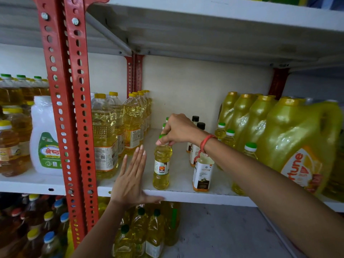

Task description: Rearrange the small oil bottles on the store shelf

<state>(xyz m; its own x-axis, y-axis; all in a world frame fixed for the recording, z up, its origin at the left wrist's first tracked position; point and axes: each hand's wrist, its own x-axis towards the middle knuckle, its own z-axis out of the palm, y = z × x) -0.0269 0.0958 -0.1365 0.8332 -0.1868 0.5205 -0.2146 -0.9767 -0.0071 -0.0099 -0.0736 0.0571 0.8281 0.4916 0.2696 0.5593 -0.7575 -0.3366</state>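
Note:
A small yellow oil bottle (pixel 161 165) with a green cap and an "Uday" label stands upright near the front of the white shelf (pixel 195 197). My right hand (pixel 177 130) pinches its cap from above. My left hand (pixel 131 178) lies flat and open on the shelf's front edge, just left of that bottle, apart from it. More small green-capped bottles (pixel 226 135) stand to the right by the big jugs, others sit behind my right hand. Small coconut oil bottles (pixel 202 173) with white labels stand under my right forearm.
Tall yellow-capped oil bottles (pixel 105 135) line the shelf's left side beside a red perforated upright (pixel 74 116). Large yellow jugs (pixel 297 144) fill the right side. The shelf above (pixel 204 32) hangs low overhead. Below are more bottles (pixel 141 233).

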